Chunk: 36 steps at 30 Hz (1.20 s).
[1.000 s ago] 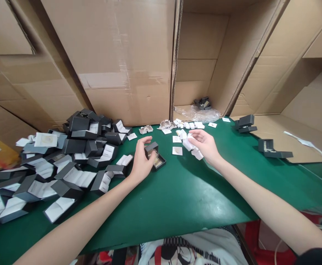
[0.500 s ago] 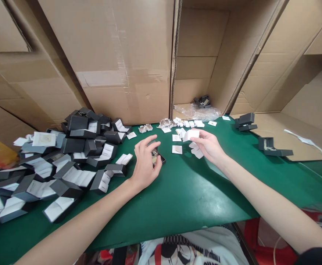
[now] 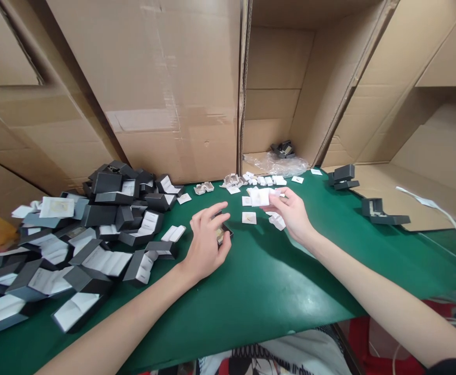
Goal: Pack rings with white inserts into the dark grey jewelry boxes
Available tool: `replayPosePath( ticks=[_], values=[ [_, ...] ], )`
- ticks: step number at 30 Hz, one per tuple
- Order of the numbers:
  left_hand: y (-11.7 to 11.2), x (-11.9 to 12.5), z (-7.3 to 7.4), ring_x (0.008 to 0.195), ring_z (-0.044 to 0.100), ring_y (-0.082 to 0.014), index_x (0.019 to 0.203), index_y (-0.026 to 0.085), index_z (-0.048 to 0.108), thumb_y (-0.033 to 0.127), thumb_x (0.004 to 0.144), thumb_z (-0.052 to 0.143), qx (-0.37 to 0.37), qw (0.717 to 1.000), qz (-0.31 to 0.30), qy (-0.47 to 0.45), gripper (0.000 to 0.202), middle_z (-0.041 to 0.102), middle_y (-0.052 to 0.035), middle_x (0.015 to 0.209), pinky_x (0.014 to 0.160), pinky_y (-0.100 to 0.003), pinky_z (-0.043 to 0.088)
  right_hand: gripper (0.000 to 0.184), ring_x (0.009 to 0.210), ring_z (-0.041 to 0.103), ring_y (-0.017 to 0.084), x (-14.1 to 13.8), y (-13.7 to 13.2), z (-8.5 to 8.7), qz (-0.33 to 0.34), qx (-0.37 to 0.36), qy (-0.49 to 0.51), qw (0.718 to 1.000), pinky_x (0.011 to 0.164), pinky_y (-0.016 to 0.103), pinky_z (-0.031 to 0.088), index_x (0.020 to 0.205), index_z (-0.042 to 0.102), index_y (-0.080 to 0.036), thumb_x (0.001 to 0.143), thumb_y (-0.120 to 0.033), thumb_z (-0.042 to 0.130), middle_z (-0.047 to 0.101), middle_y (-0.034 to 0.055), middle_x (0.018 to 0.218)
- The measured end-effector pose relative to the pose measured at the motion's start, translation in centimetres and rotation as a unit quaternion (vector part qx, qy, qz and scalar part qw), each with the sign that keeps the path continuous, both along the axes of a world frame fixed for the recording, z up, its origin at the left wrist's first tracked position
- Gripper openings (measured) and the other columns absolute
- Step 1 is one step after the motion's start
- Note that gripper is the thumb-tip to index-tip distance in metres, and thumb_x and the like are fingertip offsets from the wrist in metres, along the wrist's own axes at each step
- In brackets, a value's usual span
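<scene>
Your left hand (image 3: 206, 240) rests half-open over the small matte dark-grey box (image 3: 225, 232) on the green tabletop (image 3: 275, 281), hiding more than before. Right of the box, your right hand (image 3: 293, 214) pinches a flat white card (image 3: 261, 197), newly lifted.

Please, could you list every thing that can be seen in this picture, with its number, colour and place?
open boxes: a big pile, dark grey with white lining, left on the mat
small box: one, dark, mid mat
loose inserts: many, white, far mid edge
card: one, white, between the hands
side boxes: two, dark grey, far right
plastic bag: one, clear, in the open carton behind
mat: one, green, over the table
cartons: several, brown, behind
cable: one, white, far right
left hand: grips the small box
right hand: holds the held insert, white, above the mat
</scene>
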<state>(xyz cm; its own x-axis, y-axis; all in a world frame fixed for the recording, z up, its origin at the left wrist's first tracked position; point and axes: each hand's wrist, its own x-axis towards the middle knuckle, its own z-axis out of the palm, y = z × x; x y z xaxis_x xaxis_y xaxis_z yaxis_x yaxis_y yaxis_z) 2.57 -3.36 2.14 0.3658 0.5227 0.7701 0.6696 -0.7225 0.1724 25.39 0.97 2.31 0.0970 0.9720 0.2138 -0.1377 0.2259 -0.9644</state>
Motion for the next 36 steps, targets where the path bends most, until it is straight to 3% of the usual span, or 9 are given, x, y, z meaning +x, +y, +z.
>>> replayPosePath(
  ticks=[5,10,17,26,32,36],
  values=[
    [-0.7,0.3,0.7,0.116,0.041,-0.0265,0.126,0.025,0.031,0.019,0.083,0.057,-0.034,0.999,-0.029,0.027,0.051,0.048,-0.0112,0.132,0.092,-0.042,0.035,0.018,0.068,0.06,0.013,-1.3,-1.8,0.2,0.121,0.058,-0.057,0.989,0.069,0.028,0.05,0.078,0.057,-0.02,0.074,-0.033,0.069,0.064,-0.001,0.073],
    [-0.9,0.5,0.3,0.107,0.048,-0.0257,0.127,0.024,0.036,0.027,0.083,0.06,-0.086,0.994,-0.032,0.055,0.051,0.058,-0.0092,0.11,0.083,-0.038,0.035,0.019,0.072,0.06,0.013,-2.9,-3.2,0.0,0.209,0.012,0.012,0.978,0.072,0.03,0.049,0.079,0.056,-0.021,0.074,-0.034,0.069,0.064,-0.0007,0.077],
    [-0.8,0.5,0.1,0.089,0.051,-0.0195,0.119,0.024,0.044,0.02,0.088,0.052,-0.069,0.997,-0.02,-0.019,0.032,0.058,-0.0053,0.095,0.077,-0.034,0.038,0.023,0.067,0.062,0.013,-3.0,-3.0,-0.1,0.207,-0.008,0.033,0.978,0.073,0.031,0.05,0.081,0.055,-0.021,0.071,-0.033,0.072,0.065,-0.0019,0.074],
    [-0.5,0.0,0.7,0.08,0.053,-0.0182,0.107,0.023,0.054,0.022,0.081,0.06,-0.115,0.988,0.023,-0.096,0.027,0.057,-0.0014,0.081,0.073,-0.031,0.043,0.017,0.066,0.062,0.012,-2.9,-3.3,0.1,0.19,0.033,-0.002,0.981,0.069,0.029,0.05,0.075,0.058,-0.02,0.072,-0.029,0.072,0.064,-0.0018,0.072],
    [-0.1,-0.4,0.9,0.077,0.054,-0.018,0.108,0.022,0.054,0.027,0.081,0.062,-0.122,0.986,0.03,-0.108,0.029,0.059,-0.0021,0.083,0.073,-0.032,0.042,0.014,0.065,0.06,0.012,-2.6,-3.5,0.3,0.232,0.04,-0.008,0.972,0.066,0.029,0.05,0.083,0.063,-0.021,0.074,-0.028,0.071,0.065,-0.0007,0.074],
    [-0.1,-0.5,0.7,0.076,0.052,-0.0166,0.111,0.023,0.051,0.025,0.084,0.059,-0.089,0.995,0.004,-0.051,0.028,0.058,-0.0013,0.083,0.072,-0.031,0.039,0.011,0.091,0.06,0.019,-2.5,-3.4,0.3,0.233,0.081,-0.04,0.968,0.08,0.035,0.051,0.08,0.068,-0.02,0.077,-0.031,0.068,0.065,0.0055,0.098]
  ],
)
